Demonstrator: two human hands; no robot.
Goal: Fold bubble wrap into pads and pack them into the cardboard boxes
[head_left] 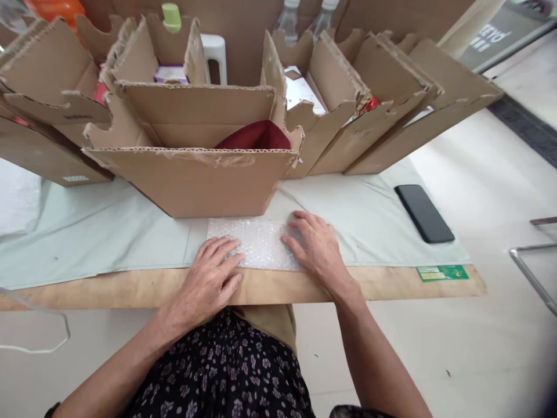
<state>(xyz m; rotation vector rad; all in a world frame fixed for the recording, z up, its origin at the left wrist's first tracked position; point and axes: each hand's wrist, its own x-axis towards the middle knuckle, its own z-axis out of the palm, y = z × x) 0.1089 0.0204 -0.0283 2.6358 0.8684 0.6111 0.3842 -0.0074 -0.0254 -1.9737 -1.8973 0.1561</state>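
A small piece of bubble wrap (261,244) lies flat at the front of the table, just before a cardboard box. My left hand (213,270) rests on its left end with the fingers stretched out and the thumb apart. On the right end lies my right hand (315,247), its fingers spread and slightly bent over the wrap's edge. Neither hand grips anything. The cardboard box (204,180) stands directly behind the wrap, with a dark red item (256,136) partly showing inside; the rest of that item is hidden.
Several more cardboard boxes (331,122) line the back, holding packages and bottles (287,23). A black phone (424,213) lies at right on the pale cloth (361,220). Near the wooden front edge (143,289) is a green card (442,273). White wrap (17,197) lies far left.
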